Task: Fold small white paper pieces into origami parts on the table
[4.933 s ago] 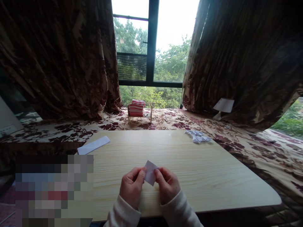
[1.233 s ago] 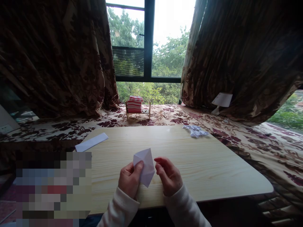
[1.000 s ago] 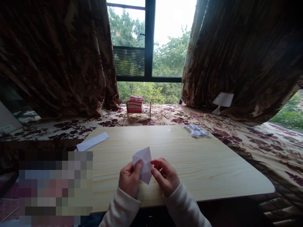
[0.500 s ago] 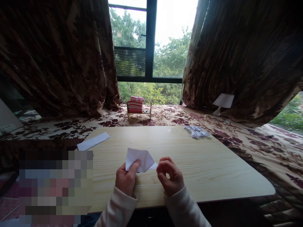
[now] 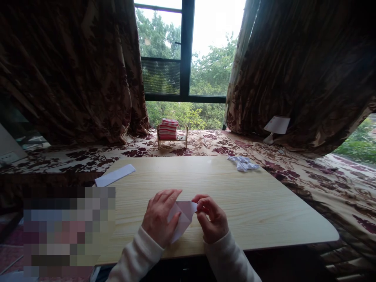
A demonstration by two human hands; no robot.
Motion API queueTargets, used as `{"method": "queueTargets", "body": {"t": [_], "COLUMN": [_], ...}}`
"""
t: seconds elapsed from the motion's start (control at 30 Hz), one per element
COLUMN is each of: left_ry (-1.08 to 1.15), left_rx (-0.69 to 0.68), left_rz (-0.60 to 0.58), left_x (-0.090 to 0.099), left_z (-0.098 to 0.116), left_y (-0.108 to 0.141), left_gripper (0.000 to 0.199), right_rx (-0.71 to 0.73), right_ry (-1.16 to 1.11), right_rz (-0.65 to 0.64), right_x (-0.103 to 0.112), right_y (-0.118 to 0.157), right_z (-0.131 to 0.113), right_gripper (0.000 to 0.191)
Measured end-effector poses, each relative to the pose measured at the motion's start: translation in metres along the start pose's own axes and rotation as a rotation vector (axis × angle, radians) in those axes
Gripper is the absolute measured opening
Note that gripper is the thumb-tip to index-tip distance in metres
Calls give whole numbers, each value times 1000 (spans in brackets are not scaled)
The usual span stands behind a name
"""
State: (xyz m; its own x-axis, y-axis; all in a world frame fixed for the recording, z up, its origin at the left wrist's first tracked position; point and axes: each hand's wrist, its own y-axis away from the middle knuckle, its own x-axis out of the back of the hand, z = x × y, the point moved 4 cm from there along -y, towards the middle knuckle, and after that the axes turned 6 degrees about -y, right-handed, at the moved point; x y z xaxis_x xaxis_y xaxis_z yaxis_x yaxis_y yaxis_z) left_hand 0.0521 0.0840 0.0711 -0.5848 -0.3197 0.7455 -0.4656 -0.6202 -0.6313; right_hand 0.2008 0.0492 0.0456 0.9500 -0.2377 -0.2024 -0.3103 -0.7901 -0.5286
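As its right corner is pinched between the right hand's (image 5: 212,219) thumb and forefinger, a creased paper (image 5: 185,218) is seen over the near part of the table (image 5: 264,211). Its left side is covered by the left hand (image 5: 158,217), fingers outstretched and thumb laid across it; whether it is gripped there cannot be told. The two hands are held apart, with the paper between them. By the table's far left corner, a white strip (image 5: 115,175) is laid aslant; at its far right corner, folded papers (image 5: 243,163) are heaped. Beyond the table's far edge, striped cloths (image 5: 168,130) are stacked on a rack (image 5: 183,139), and past its far right corner a lamp (image 5: 277,125) is placed.
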Motion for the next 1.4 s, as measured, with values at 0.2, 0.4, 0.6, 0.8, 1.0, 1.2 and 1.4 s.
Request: {"method": "queueTargets", "body": {"t": [0.2, 0.4, 0.6, 0.8, 1.0, 1.2, 1.4], "left_ry": [25, 215, 371, 313, 715, 1129, 1234], "left_rx": [-67, -76, -24, 80, 618, 815, 862], "left_rz": [17, -48, -71, 42, -4, -66, -11], "left_x": [-8, -9, -10, -12, -24, -32, -35], "left_z": [9, 16, 17, 9, -2, -6, 3], "left_y": [-2, 3, 3, 4, 11, 12, 12], "left_gripper": [27, 39, 36, 26, 26, 30, 35], "right_rx": [-105, -208, -327, -340, -277, -241, -283], "right_ry": [-161, -246, -259, -217, -192, -170, -100], "right_rz": [89, 187, 258, 195, 36, 83, -78], "right_x": [2, 7, 10, 4, -9, -1, -5], "right_y": [0, -1, 0, 1, 5, 5, 3], "right_z": [8, 11, 18, 15, 24, 33, 25], "right_gripper": [10, 6, 7, 15, 62, 53, 34]}}
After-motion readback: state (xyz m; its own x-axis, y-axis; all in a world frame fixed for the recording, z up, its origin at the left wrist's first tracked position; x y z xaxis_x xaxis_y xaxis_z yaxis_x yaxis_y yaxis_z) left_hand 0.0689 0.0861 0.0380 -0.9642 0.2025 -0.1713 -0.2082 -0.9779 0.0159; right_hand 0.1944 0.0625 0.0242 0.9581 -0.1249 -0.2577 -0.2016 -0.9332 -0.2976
